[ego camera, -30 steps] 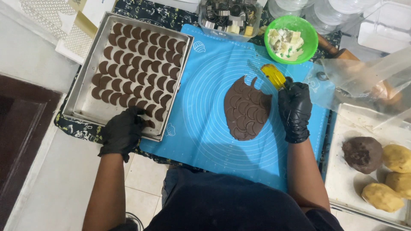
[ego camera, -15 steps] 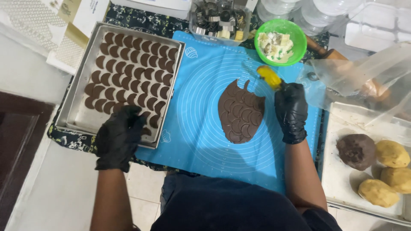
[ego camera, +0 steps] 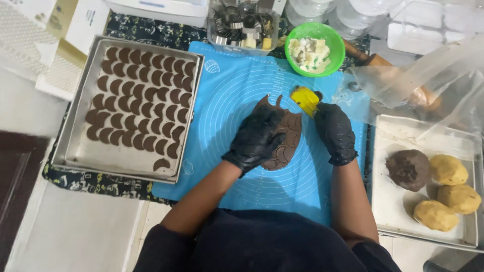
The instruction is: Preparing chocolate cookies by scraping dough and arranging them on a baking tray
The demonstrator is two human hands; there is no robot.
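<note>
A flat sheet of brown dough [ego camera: 288, 136], scored with crescent cuts, lies on a blue silicone mat [ego camera: 237, 95]. My left hand [ego camera: 256, 137], in a black glove, rests on the dough's left part, fingers bent over it. Just right of the dough, my gloved right hand [ego camera: 334, 130] holds a yellow cutter [ego camera: 305, 99] at the dough's upper right edge. Left of the mat sits a metal baking tray [ego camera: 75, 151] filled with rows of brown crescent pieces [ego camera: 138, 108].
A green bowl [ego camera: 313, 49] of pale chunks and a clear box of metal cutters [ego camera: 242, 22] stand behind the mat. At right, a white tray [ego camera: 398, 201] holds one brown dough ball [ego camera: 408, 168] and three yellow ones [ego camera: 448, 194]. Clear plastic wrap [ego camera: 418, 80] lies above it.
My left hand has left the baking tray and moved right onto the dough sheet. One more crescent lies at the tray's near edge. The right hand stays by the cutter.
</note>
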